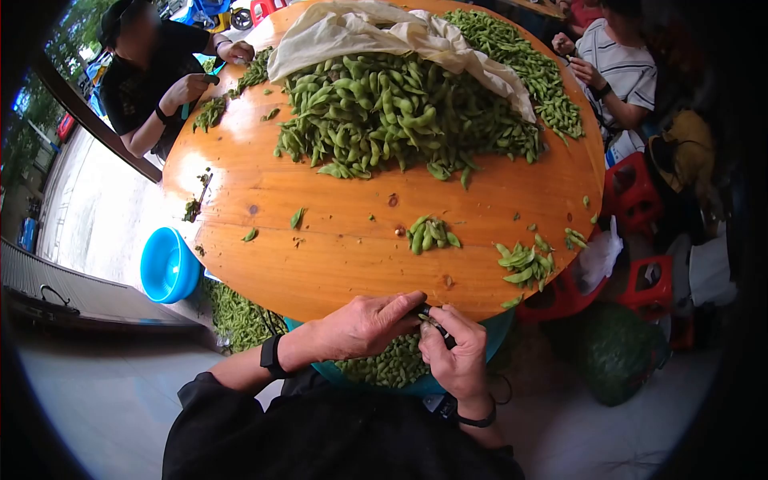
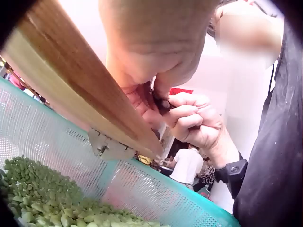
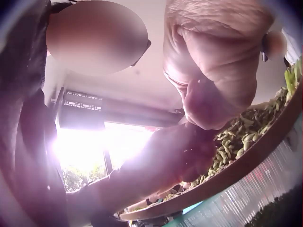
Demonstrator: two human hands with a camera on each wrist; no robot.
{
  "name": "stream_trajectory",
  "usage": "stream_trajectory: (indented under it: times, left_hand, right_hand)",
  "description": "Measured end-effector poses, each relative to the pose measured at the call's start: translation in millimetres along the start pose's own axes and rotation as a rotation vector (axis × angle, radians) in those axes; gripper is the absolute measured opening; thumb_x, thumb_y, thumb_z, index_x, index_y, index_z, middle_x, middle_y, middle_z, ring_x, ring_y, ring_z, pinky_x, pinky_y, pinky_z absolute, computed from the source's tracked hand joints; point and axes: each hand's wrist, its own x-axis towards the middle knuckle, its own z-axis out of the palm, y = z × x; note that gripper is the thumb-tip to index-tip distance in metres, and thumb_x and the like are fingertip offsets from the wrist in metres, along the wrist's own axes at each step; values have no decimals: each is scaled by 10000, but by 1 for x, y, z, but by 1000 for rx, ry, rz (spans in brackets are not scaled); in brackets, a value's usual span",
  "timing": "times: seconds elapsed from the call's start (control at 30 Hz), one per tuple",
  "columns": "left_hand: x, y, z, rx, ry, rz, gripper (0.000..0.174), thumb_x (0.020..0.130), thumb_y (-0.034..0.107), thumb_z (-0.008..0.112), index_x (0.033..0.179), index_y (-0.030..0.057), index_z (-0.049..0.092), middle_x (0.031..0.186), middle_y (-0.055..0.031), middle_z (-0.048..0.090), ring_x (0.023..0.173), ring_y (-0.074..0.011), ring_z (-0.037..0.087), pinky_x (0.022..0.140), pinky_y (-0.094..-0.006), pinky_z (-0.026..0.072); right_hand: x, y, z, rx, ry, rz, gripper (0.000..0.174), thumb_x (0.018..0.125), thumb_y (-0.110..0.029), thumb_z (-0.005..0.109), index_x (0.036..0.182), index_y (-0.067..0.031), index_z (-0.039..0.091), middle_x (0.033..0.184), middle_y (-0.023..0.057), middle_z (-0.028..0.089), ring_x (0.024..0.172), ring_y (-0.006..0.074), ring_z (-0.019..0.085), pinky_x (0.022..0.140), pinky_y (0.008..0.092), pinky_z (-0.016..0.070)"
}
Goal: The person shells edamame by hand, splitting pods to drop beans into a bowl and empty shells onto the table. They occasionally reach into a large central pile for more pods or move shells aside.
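Both hands meet over the near edge of the round wooden table, above a teal mesh basket of shelled green beans. My left hand comes in from the left, its fingers curled at a small green pod, mostly hidden by the fingers. Between finger and thumb, my right hand grips a small dark object, and I cannot tell its kind. In the left wrist view the fingertips of both hands come together. The right wrist view hides most of the grip.
A large heap of soybean pods lies under a pale cloth. Small pod piles sit nearer. A blue basin stands left, red stools right. Two people sit across the table, handling small things.
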Motion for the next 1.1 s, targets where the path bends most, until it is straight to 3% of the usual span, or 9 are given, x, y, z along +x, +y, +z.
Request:
stream_trajectory:
  times: [0.07,0.13,0.27,0.33,0.57,0.63,0.77,0.93,1.1]
  left_hand:
    - [1,3,4,44,-2,6,477,857,29,682,1274,-65,470,884,-213,648,753,-368,677,625,-405,551]
    - [0,5,7,91,-5,13,521,839,-20,673,1304,-75,444,882,-203,647,750,-364,675,650,-398,552]
    - [-1,6,5,-157,-20,-157,472,893,-10,595,1336,-53,437,935,-217,634,725,-324,665,628,-387,547]
    - [3,12,-10,-573,-152,-446,410,957,-30,492,1364,-19,444,824,-127,631,716,-201,635,689,-320,523]
    - [0,21,-18,-805,-151,-505,440,971,-35,489,1405,1,428,921,-105,697,780,-178,663,735,-319,544]
    - [-1,18,-24,-592,-351,-320,403,933,20,586,1331,28,519,988,-139,702,844,-245,695,775,-348,545]
    - [12,14,-42,-369,-511,-95,212,920,55,622,1127,31,663,981,-134,702,896,-287,681,797,-362,544]
    - [69,-30,-55,86,15,-323,98,896,87,633,937,23,695,818,-136,692,733,-308,676,656,-373,530]
    - [96,-65,-42,305,-56,-316,116,836,118,676,889,15,667,832,-151,668,759,-327,663,671,-397,522]
  right_hand:
    - [1,-4,3,-76,30,-43,121,907,51,576,1009,111,603,792,71,572,573,100,554,476,249,419]
    - [1,-12,5,-315,94,-81,140,825,53,634,964,71,628,780,151,601,697,285,651,624,343,503]
    - [4,-7,5,-321,121,-127,151,817,48,638,966,63,626,776,151,601,684,311,641,615,352,500]
    - [3,-1,4,-227,83,-124,110,884,35,601,981,84,617,723,55,562,556,92,560,472,251,415]
    - [3,-3,-10,55,35,33,107,910,15,597,992,80,619,748,29,559,565,62,528,467,223,395]
    - [5,-4,-29,-89,43,-17,137,897,36,584,1020,91,609,786,68,579,570,73,532,478,236,406]
    - [25,-1,-67,-926,423,-171,299,856,45,571,1152,82,576,907,231,634,817,415,634,711,470,503]
    - [23,-7,-64,-834,364,-153,346,831,53,573,1176,84,564,946,238,650,861,405,647,737,461,510]
    - [20,3,-57,-755,330,-130,351,832,55,567,1183,73,567,914,220,635,828,383,650,710,435,512]
